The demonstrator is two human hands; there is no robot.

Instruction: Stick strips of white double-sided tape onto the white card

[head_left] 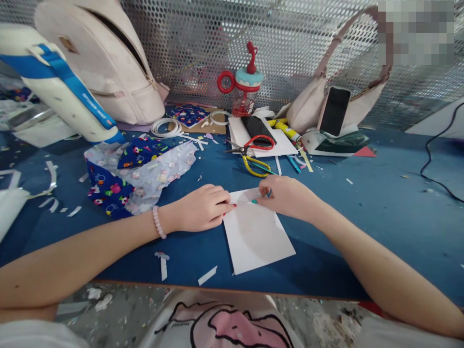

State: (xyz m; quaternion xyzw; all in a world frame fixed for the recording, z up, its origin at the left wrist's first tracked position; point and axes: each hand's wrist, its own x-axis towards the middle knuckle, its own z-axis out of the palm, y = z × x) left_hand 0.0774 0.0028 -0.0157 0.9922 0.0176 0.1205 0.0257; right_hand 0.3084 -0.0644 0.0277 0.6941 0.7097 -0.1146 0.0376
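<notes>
A white sheet of paper (261, 239), possibly folded or layered, lies flat on the blue table before me. At its upper left edge, my left hand (208, 208) has its fingers pressed together on the paper, with the red-nailed thumb along the border. My right hand (284, 197) is closed at the upper right edge, fingers curled and the green-nailed thumb against the paper. A paler strip shows along the top edge between the hands. Whether the right fingertips pinch anything besides the paper is hard to see.
Red-and-yellow-handled scissors (253, 150) lie beyond the paper, near a black case (258, 129). Crumpled patterned wrapping paper (145, 174) sits left. Behind stand a large bottle (58, 92), a backpack (105, 63), a red-handled cup (246, 92) and a phone (334, 111). Paper scraps (208, 275) are scattered.
</notes>
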